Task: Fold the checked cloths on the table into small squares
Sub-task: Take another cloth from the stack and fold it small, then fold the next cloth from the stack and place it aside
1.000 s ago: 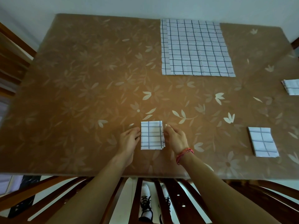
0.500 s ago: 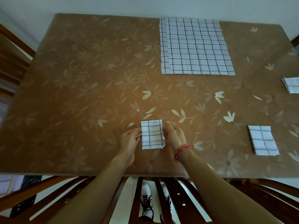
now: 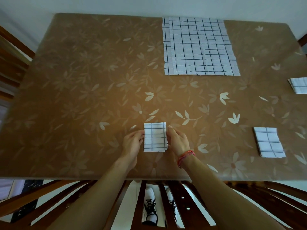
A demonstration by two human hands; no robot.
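Small folded checked cloth (image 3: 155,139) lies flat on the brown flowery surface (image 3: 83,83), close to my edge. My left hand (image 3: 132,145) has its fingers together, tips touching the cloth's left side. My right hand (image 3: 178,141) has its fingers loosely together along the right side, not gripping. The unfolded cloths (image 3: 201,47) are stacked at the far side. One finished square (image 3: 269,141) sits off to my right, and a second finished square (image 3: 299,85) is at the right edge.

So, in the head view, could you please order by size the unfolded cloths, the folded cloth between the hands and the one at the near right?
1. Unfolded cloths, clearly largest.
2. Near-right folded cloth and middle folded cloth: too alike to rank.
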